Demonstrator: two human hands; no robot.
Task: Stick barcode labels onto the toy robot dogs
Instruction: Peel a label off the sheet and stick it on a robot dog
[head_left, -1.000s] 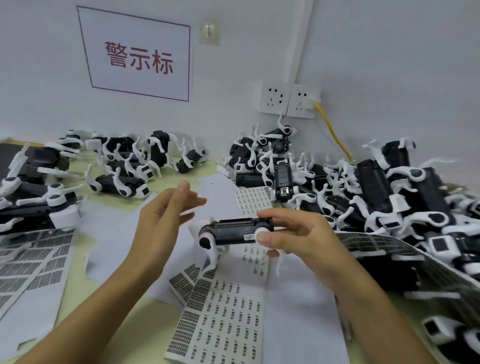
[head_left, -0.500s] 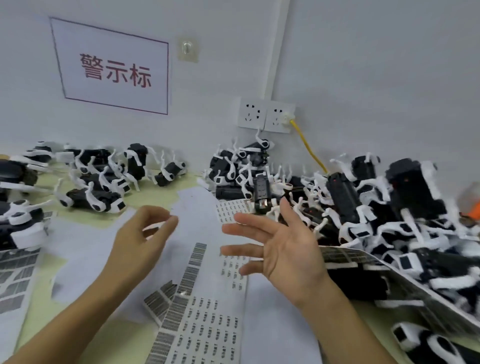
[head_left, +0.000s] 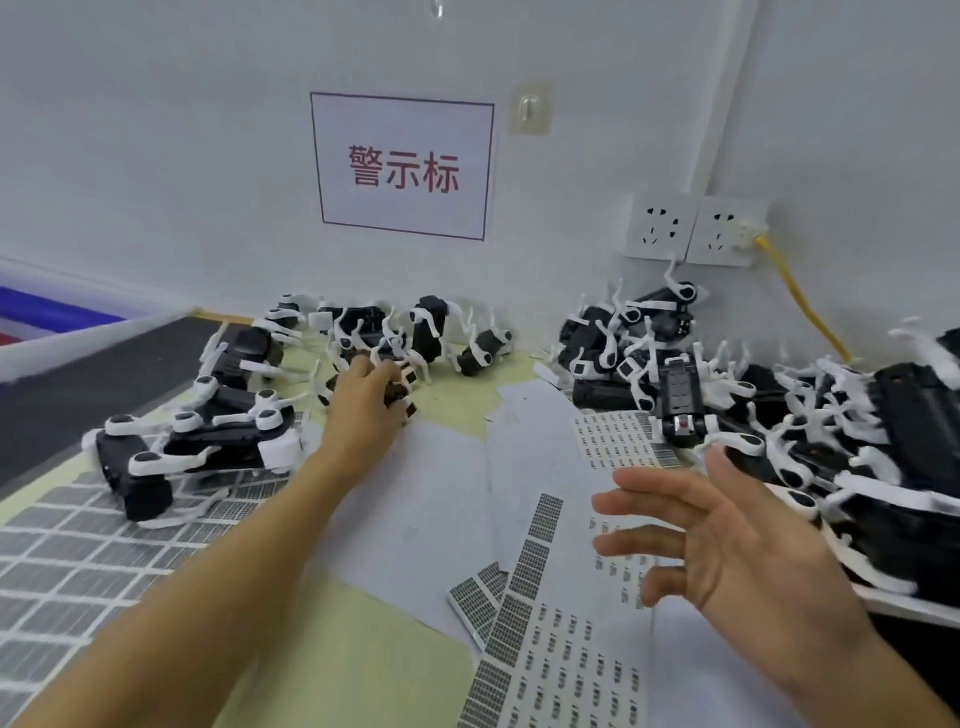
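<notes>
Black and white toy robot dogs lie in heaps on the table. My left hand (head_left: 363, 410) is stretched far forward into the left heap (head_left: 208, 441), its fingers curled over one small black dog (head_left: 399, 396) at the back. My right hand (head_left: 737, 545) hovers with fingers spread and holds nothing, above the white sheets of barcode labels (head_left: 566, 670). A strip of dark barcode labels (head_left: 524, 566) lies just left of it. A bigger heap of dogs (head_left: 831, 415) fills the right side.
Another cluster of dogs (head_left: 623, 338) leans on the wall under two sockets (head_left: 691, 228) with a yellow cable (head_left: 800, 301). A peeled label sheet (head_left: 78, 545) covers the near left. The yellow-green tabletop (head_left: 363, 649) shows between papers. A sign (head_left: 405, 166) hangs on the wall.
The dog my right hand held a second ago has left it, and that hand now hangs empty. My left hand has reached forward onto a dog in the left heap. The view turned left.
</notes>
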